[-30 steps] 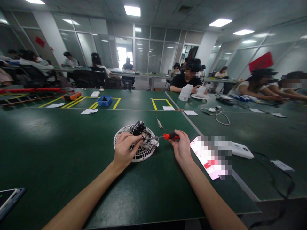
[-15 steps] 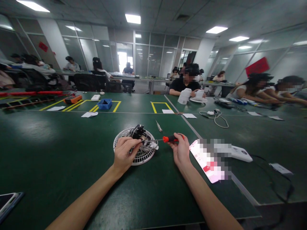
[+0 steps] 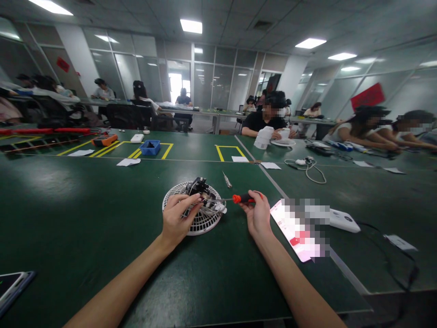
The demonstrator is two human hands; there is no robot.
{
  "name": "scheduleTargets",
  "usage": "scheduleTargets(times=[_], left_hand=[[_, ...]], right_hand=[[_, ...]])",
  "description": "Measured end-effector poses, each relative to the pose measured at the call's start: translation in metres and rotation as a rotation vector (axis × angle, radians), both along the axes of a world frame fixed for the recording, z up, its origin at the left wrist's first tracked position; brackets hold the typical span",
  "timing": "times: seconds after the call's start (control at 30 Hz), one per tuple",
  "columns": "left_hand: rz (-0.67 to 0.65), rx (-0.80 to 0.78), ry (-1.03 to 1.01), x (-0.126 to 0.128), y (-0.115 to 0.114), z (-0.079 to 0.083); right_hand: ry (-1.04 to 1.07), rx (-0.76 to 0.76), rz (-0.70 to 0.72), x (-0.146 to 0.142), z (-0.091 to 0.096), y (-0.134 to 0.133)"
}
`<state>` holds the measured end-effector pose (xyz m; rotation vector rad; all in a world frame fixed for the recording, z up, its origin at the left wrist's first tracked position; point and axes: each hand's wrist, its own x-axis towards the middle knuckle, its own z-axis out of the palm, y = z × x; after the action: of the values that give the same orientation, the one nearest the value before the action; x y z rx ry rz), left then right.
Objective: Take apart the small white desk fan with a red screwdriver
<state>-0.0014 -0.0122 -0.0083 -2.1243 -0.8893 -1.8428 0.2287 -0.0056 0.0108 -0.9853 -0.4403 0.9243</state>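
Observation:
A round white fan grille [image 3: 205, 228] lies on the green table, with a black motor [image 3: 198, 186] and loose wires on top of it. My left hand [image 3: 179, 217] is over the grille's left side, thumb and fingertips pinched at a small part beside the motor; the fingers hide what is between them. In my right hand [image 3: 257, 214] is a screwdriver [image 3: 244, 198] with a red and black handle. Its shaft points left, roughly level, and its tip reaches the part at my left fingertips. A second, small screwdriver [image 3: 227, 180] with a clear handle lies just behind the grille.
Right of my right hand lies a lit phone [image 3: 290, 234], with a white device [image 3: 341, 220] and its cable beyond. Another phone [image 3: 13, 289] is at the left edge. Farther back are a blue bin [image 3: 150, 147], paper slips and a coiled cable [image 3: 316, 175]. A co-worker [image 3: 264, 120] sits opposite.

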Motion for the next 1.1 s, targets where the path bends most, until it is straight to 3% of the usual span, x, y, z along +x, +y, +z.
scheduleTargets(times=[0.17, 0.33, 0.5, 0.6, 0.77, 0.93, 1.1], left_hand=[[-0.027, -0.074, -0.029, 0.000, 0.001, -0.003], [-0.037, -0.276, -0.179, 0.002, 0.001, -0.001], [-0.252, -0.620, -0.461, 0.000, 0.006, 0.006], [-0.381, -0.740, -0.560, -0.003, 0.011, 0.009], [-0.468, -0.845, -0.678, -0.003, 0.012, 0.014], [-0.446, -0.857, -0.716, -0.002, 0.010, 0.019], [-0.414, -0.862, -0.782, -0.010, 0.013, 0.025]], right_hand=[[-0.015, 0.022, -0.006, 0.000, 0.000, 0.000], [-0.058, 0.117, 0.025, 0.001, -0.001, 0.000], [-0.053, 0.205, 0.071, -0.001, 0.000, -0.003], [-0.029, 0.219, 0.104, -0.003, 0.003, -0.005], [0.008, 0.199, 0.141, -0.005, 0.002, -0.006], [-0.038, 0.173, 0.168, -0.006, 0.001, -0.006], [-0.209, 0.025, 0.329, 0.003, 0.015, -0.010]])
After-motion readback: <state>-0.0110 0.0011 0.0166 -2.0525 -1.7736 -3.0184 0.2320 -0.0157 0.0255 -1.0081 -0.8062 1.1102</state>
